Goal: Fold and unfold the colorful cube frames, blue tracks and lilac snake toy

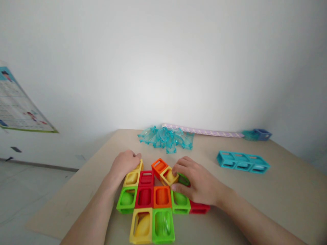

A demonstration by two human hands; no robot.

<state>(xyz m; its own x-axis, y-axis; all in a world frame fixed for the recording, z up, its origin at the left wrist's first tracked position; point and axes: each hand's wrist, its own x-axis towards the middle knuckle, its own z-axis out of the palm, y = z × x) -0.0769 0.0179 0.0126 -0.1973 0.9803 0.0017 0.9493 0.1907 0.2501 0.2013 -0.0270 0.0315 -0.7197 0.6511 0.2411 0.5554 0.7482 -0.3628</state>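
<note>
A cluster of hollow plastic blocks in yellow, red, orange and green lies flat on the beige table. My left hand rests curled on the yellow block at the cluster's upper left corner. My right hand is closed around a green block at the upper right, its fingertips touching a tilted yellow block beside a loose orange block.
A row of joined teal blocks lies at the right. A heap of clear teal curved pieces and a long pale purple strip sit at the back by the white wall. A blue block is far right. Floor lies left.
</note>
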